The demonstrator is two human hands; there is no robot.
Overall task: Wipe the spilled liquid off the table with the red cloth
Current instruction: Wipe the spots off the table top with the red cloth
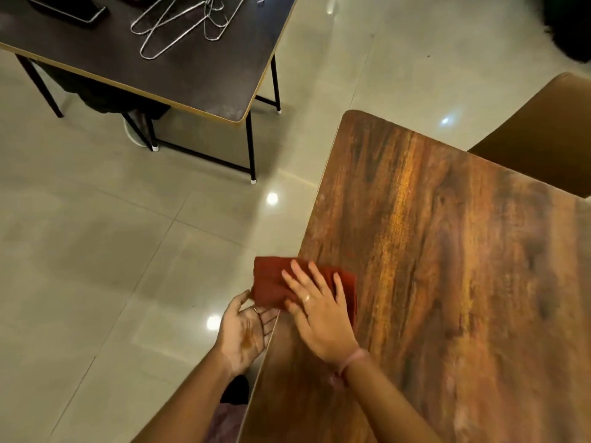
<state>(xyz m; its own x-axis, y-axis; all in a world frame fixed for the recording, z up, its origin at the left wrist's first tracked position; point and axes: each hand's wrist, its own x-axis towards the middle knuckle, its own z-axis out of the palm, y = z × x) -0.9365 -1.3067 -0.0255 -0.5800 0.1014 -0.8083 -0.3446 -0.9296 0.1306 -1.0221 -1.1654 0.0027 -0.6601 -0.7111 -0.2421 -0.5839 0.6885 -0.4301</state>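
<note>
The folded red cloth (pixel 271 282) lies at the left edge of the wooden table (pixel 447 266), part of it hanging past the edge. My right hand (pixel 319 308) presses flat on the cloth with fingers spread. My left hand (pixel 246 330) is cupped palm-up just beside and below the table edge, under the overhanging cloth, its thumb touching the cloth. I cannot make out any liquid on the tabletop.
A dark table (pixel 160 59) with several wire hangers (pixel 182 24) and a black tray (pixel 67 9) stands at the upper left. A brown chair (pixel 543 132) is behind the wooden table at right. The floor (pixel 112 251) is glossy tile.
</note>
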